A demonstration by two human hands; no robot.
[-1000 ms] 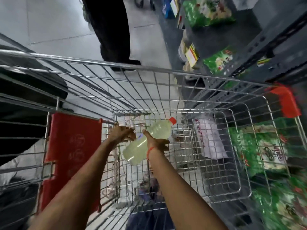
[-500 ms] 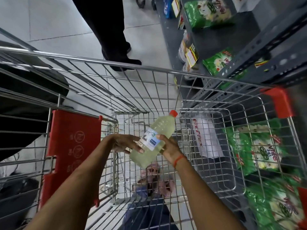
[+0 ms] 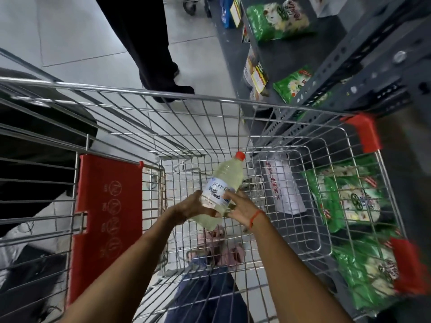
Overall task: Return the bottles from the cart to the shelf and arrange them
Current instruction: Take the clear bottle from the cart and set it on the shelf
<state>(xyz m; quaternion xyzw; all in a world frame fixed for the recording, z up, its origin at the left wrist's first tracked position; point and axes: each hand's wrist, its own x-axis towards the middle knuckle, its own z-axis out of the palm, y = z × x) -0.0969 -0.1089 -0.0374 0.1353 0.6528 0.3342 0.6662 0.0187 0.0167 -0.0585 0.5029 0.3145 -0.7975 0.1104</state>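
I've got both hands, left hand (image 3: 196, 206) and right hand (image 3: 242, 206), fingers wrapped on the clear plastic bottle (image 3: 221, 190), mid-frame over the wire cart (image 3: 163, 94); grey metal shelf (image 3: 326, 73) upper right, green bags (image 3: 338, 194) right.

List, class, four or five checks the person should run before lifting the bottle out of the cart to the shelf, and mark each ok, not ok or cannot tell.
1. Both hands on the bottle: ok. The left hand is under its side and the right hand is against the label.
2. Cap on: ok, the red cap sits in place.
3. Bottle clear of the cart wires: ok, it is held above the basket floor.
4. Free space on the shelf: cannot tell, only green packs show there.
5. Aisle clear: not ok, another person's legs stand just beyond the cart.
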